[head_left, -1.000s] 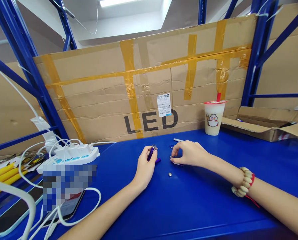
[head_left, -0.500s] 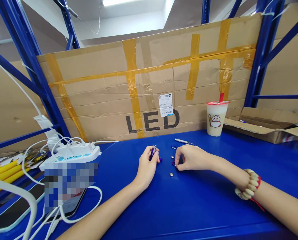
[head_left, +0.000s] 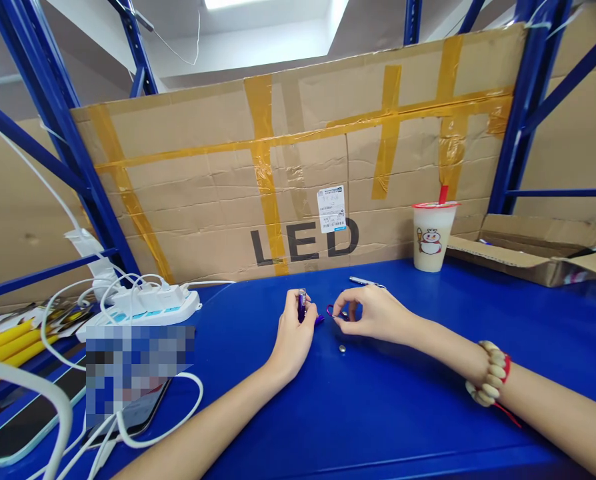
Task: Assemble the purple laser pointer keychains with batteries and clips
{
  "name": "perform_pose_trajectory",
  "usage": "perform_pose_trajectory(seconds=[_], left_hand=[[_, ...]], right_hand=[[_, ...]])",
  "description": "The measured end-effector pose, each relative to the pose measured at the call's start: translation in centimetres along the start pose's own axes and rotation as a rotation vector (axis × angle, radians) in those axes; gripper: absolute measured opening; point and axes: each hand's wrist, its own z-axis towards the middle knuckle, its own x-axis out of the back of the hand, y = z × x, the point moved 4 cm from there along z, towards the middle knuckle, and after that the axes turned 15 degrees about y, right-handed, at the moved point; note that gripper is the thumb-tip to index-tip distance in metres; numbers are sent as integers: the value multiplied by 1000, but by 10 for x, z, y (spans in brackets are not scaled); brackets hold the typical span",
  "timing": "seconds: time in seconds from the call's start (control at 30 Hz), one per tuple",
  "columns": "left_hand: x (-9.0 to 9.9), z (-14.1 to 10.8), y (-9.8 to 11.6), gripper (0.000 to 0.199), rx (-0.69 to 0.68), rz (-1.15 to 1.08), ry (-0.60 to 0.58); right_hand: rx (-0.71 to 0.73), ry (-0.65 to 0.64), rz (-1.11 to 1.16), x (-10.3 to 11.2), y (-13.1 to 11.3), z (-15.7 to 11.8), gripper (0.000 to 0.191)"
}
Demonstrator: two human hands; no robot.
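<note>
My left hand (head_left: 294,327) is closed around a small purple metal tube (head_left: 302,308), held nearly upright with a silver end on top. Another short purple piece (head_left: 319,320) shows just right of those fingers; whether they touch it I cannot tell. Thumb and fingertips of my right hand (head_left: 365,312) pinch a small purple ring-like clip (head_left: 330,311) above the table. A silver button cell (head_left: 342,349) lies on the blue table (head_left: 378,413) below the right hand. Behind that hand is a slim silver pen-like tube (head_left: 361,281), partly hidden.
A milky drink cup (head_left: 431,240) with a red straw stands at the back right, beside an open cardboard box (head_left: 523,260). On the left are a white power strip (head_left: 163,303), cables and phones (head_left: 33,413). A large cardboard sheet (head_left: 203,200) closes off the back.
My right hand has moved left, lifting the purple clip toward my left hand. The purple tube in my left hand has tipped more upright.
</note>
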Motion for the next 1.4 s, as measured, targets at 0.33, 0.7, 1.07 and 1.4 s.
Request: perform_pose_trajectory(seconds=[0.33,0.7,1.07,1.4], left_hand=[[-4,-2,5,19,-109,42,-120],[0,-2,9,19,-129,58,-43],[-6,-7,6,18,-197,117,-145],[-6,-7,7,19,-215,99,-142]], right_hand=[[187,-22,91,1,-11,-3,13],[225,65,133,0,-6,-3,29],[403,-181,-10,-10,-14,-10,29],[368,-109,106,-12,-12,-7,25]])
